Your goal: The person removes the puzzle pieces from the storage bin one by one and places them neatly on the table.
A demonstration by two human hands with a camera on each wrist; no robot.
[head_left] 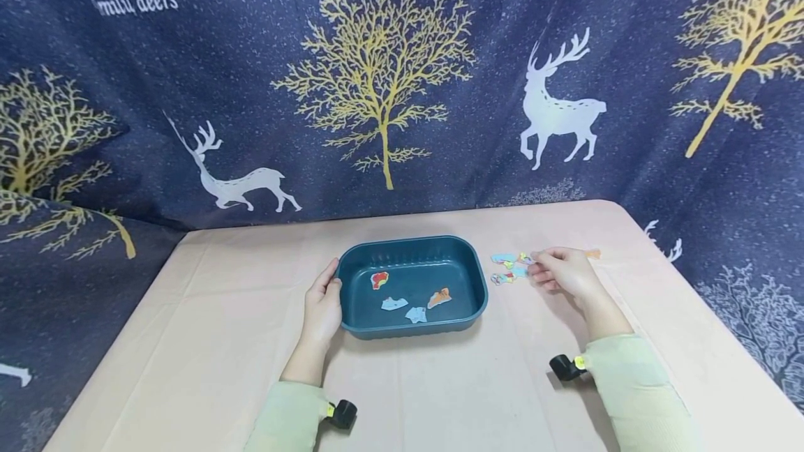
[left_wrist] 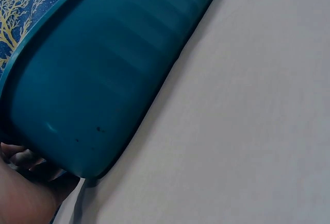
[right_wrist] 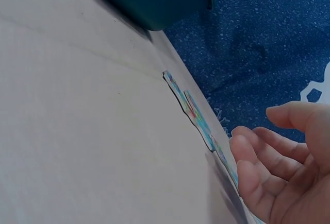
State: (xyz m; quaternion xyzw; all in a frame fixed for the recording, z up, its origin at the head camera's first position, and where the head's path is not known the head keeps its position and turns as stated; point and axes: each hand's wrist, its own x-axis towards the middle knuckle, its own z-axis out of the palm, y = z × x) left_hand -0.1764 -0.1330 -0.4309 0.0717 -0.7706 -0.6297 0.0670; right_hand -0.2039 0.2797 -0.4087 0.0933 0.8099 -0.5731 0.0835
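A dark teal plastic basin sits on the table with several flat, irregular puzzle pieces inside: a red one, an orange one and pale blue ones. My left hand grips the basin's left end, thumb at the rim. In the left wrist view its fingers are partly hidden behind the basin wall. Right of the basin lies a cluster of colourful puzzle pieces. My right hand hovers over the cluster's right side, fingers loosely bent, thumb apart from them, holding nothing in the right wrist view.
An orange piece lies beyond the right hand. The table has a pale pink cloth. Behind it hangs a dark blue curtain printed with trees and deer. Black wrist cameras stick out from the sleeves.
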